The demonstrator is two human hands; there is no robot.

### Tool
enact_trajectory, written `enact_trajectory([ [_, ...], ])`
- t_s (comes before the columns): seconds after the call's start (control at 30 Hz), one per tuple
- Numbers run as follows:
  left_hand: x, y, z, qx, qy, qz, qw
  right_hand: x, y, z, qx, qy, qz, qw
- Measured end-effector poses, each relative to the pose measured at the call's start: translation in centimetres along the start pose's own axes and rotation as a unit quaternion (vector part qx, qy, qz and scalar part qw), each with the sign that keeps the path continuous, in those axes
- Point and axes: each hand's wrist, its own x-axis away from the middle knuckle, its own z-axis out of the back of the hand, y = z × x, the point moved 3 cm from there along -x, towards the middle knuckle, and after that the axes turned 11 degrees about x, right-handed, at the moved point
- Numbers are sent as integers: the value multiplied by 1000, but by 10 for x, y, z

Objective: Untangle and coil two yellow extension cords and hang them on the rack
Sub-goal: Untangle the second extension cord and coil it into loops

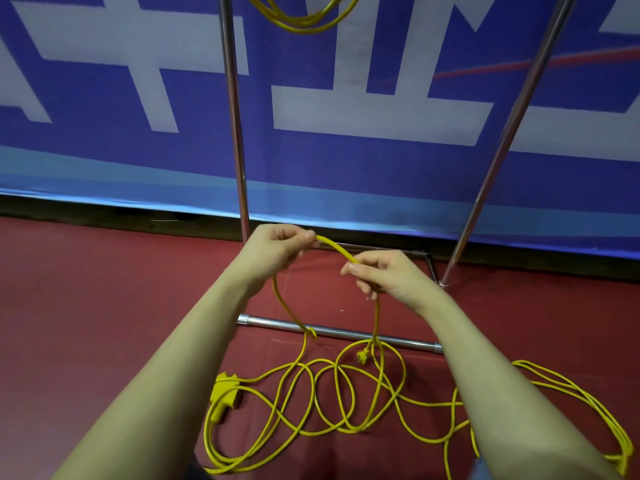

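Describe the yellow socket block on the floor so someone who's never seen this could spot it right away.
Start at the chrome rack's floor bar on the red carpet. In front of it lies the tangled yellow cord; the socket block sits at its left edge, beside the left forearm. It is the only boxy, chunky piece among thin loops.

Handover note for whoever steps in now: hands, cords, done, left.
Left hand and right hand both pinch one raised stretch of the thin yellow extension cord, which arches between them.
The rest of that cord lies in tangled loops on the red floor, with its yellow socket block at left and a yellow plug near the middle.
Done: a coiled yellow cord already hangs at the top of the chrome tube rack.
Left: untangle, coil and hang this cord.
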Motion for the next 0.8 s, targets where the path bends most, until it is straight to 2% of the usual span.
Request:
enact_trajectory([
  [0.07,-3,-2,13,15,83,-25,996,0,12,1,2,11,-18,1000],
  [0.33,-2,-3,45,24,283,-97,954,8,48,18,72,80,-67,992],
  [0.4,-1,-3,50,8,270,-75,960,8,46,22,57,111,-63,990],
  [0.53,-4,-2,51,-14,183,-28,983,11,27,35,-7,131,-57,990],
  [0.7,-2,16,40,-38,117,-96,988,16,4,39,57,104,-27,993],
  [0.8,1,21,26,-104,45,-79,990,18,-5,39,45,94,-13,994],
])
